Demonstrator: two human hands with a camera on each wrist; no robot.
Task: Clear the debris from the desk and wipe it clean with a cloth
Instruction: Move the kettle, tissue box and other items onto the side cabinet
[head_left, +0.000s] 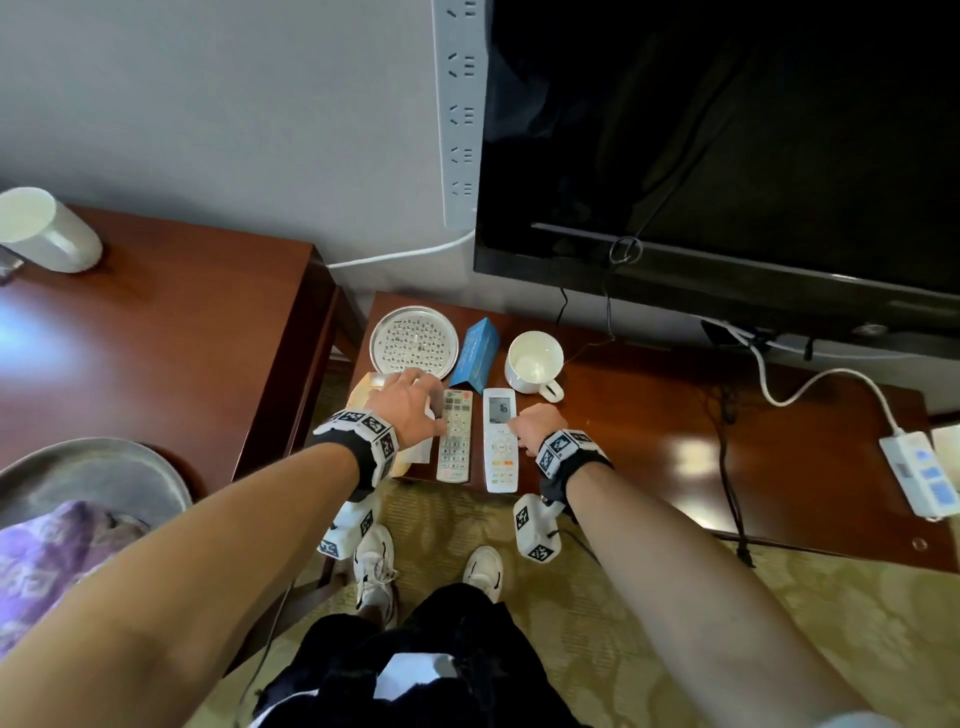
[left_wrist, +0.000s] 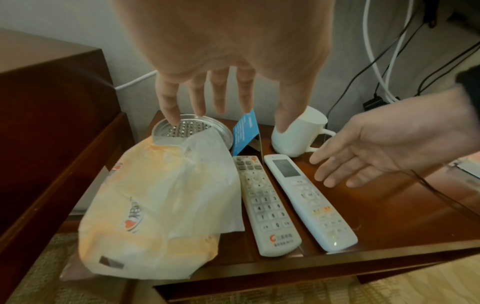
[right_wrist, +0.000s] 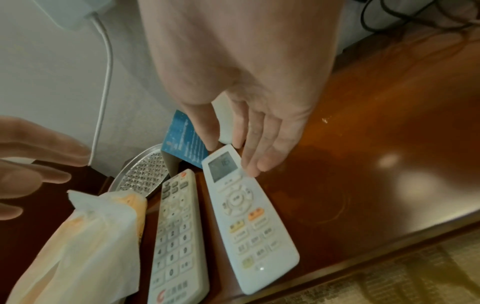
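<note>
Both hands hang spread and holding nothing, the left hand (head_left: 410, 410) over the tissue pack (left_wrist: 153, 207) at the desk's (head_left: 649, 431) near-left corner, the right hand (head_left: 535, 426) beside the white remote (head_left: 501, 441), seemingly ready to clear things away.

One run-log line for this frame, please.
left hand: open above tissue pack | right hand: open, by screen remote | desk: uncleared

Indoor light is soft and moderately dim. Bright glare patches sit on the glossy red-brown wooden surface (head_left: 691, 452). Wide-angle distortion bends the edges of all views. Both wrist views are grainy, the near palms blurred; the head view is sharper.
</note>
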